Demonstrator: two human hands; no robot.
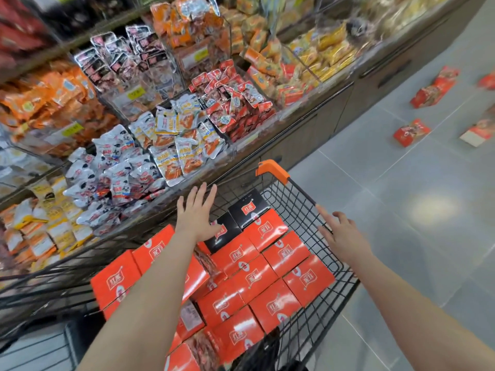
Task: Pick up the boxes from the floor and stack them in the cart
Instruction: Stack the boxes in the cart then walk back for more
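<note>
Cart (308, 199) is packed w/ orange boxes (267, 279) in rows. Left hand (197, 212) is spread flat, empty, above them; right hand (341, 231) is held loose by rim, likely to steady cart. Floor boxes (411, 132) are left well apart.

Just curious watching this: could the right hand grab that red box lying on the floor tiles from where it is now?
Probably not: the right hand hovers open by the cart rim, and the red box lies well beyond it.
</note>
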